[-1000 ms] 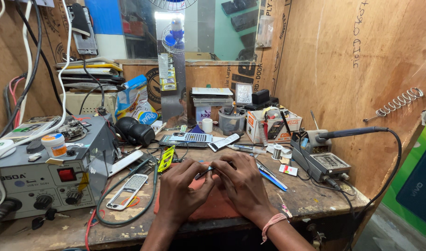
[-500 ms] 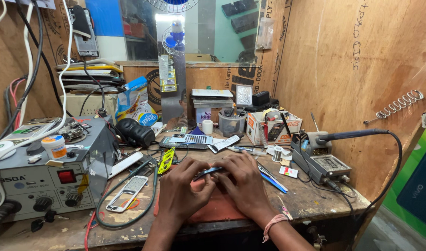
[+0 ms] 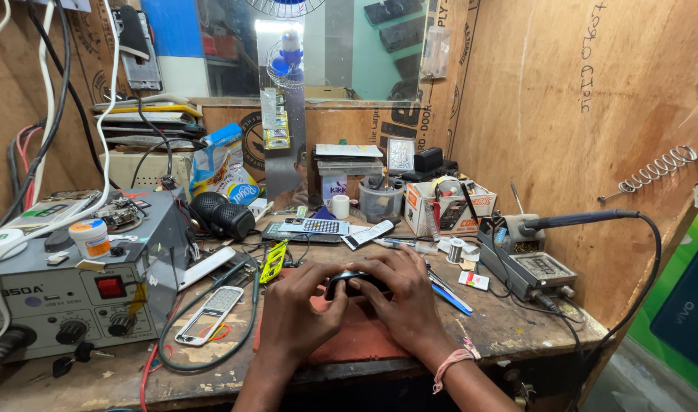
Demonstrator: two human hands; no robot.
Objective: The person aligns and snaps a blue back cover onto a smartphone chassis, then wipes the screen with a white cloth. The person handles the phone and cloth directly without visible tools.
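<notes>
Head view, looking down on a cluttered wooden workbench [image 3: 516, 320] boxed in by plywood walls. The biggest thing on it is the grey rework station [image 3: 67, 282] at the near left, with a red switch, two knobs and a small white jar [image 3: 91, 238] on top. At the far right sits a soldering station [image 3: 528, 267], its iron resting in the holder with a black cable looping off the bench edge. A red work mat [image 3: 364, 339] lies at the near middle, under both hands. Left of the mat a white phone frame [image 3: 209, 314] lies inside a loop of dark cable, and a yellow-green part [image 3: 273, 261] lies just beyond it. A calculator [image 3: 312, 227] sits farther back, at the middle.

Against half a second ago, the hands have drawn closer together and the blue-handled tool that stuck out between them then is no longer seen there; a small dark device [image 3: 349, 281] now shows between the fingers instead. The bench around them looks unchanged.

The left hand [image 3: 299, 313] lies palm down on the mat, fingers curled forward, fingertips closed on the left end of the dark device. The right hand [image 3: 406, 301], a pink band at its wrist, lies beside it with fingers bent over the device's right end and top, gripping it. Both forearms come in from the near edge. The device sits just above the mat's far edge, mostly covered by the fingers. A blue tool [image 3: 449, 297] lies on the bench just right of the right hand.
</notes>
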